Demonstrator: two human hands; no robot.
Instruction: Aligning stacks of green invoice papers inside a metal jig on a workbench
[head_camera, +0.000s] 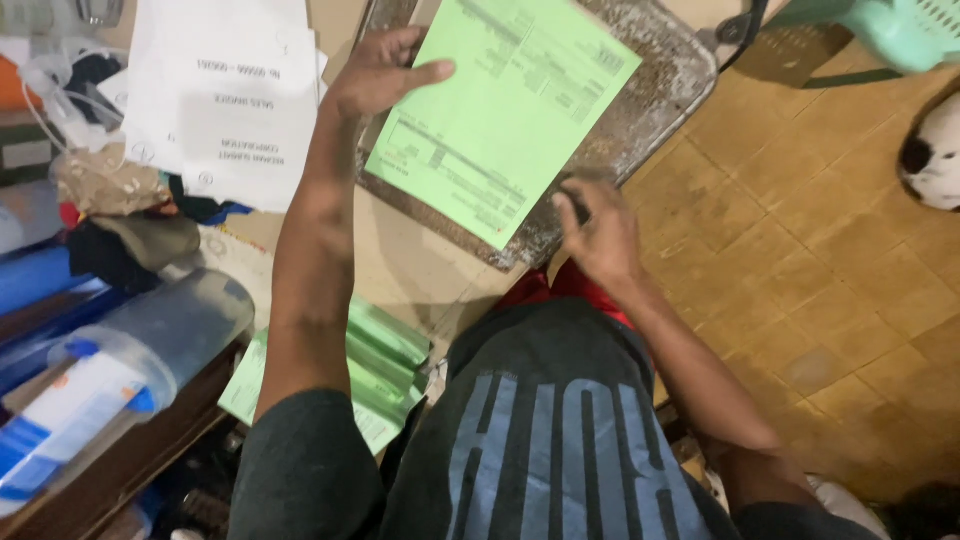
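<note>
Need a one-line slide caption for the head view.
Left hand holds a green form over a worn metal tray; right hand rests at the form's lower corner.

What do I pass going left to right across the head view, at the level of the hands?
Clear plastic jar → white papers → left hand → green sheet → right hand → tiled floor → black-and-white animal.

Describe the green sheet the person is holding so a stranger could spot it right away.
Start at the worn, speckled metal tray at top centre. Over it lies a single pale green printed form, pinched by the left hand at its upper edge. Unlike the folded green stack lower down, it is one flat sheet.
</note>
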